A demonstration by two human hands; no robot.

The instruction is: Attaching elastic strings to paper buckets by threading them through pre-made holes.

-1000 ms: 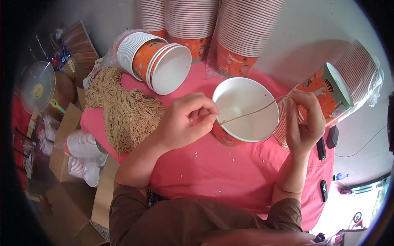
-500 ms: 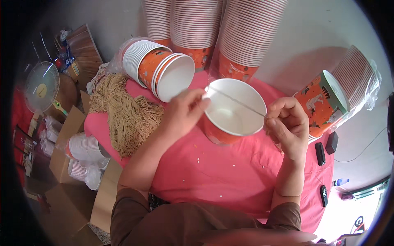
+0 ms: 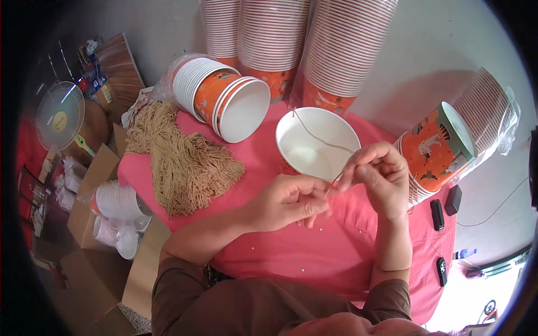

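An orange paper bucket (image 3: pixel 294 143) with a white inside stands upright before me. A thin tan cord (image 3: pixel 315 136) hangs from the left of its rim and sags across the mouth toward my right hand. My right hand (image 3: pixel 381 180) pinches the cord just off the bucket's right rim. Close beside it, my left hand (image 3: pixel 291 203) is closed at a short stretch of cord near its fingertips. A thick bundle of tan cords (image 3: pixel 190 168) lies left of the bucket.
Tall bagged stacks of paper buckets (image 3: pixel 272 39) rise at the back wall. Another stack lies on its side (image 3: pixel 244 112) at the left, and more buckets (image 3: pixel 431 145) lean at the right. Open cardboard boxes (image 3: pixel 95 196) stand below on the left. Small black devices (image 3: pixel 437 214) lie near the right edge.
My left hand has left the bucket's left rim and come toward me and right, beside my right hand. The cord, taut before, now sags. My right hand has shifted slightly left and down.
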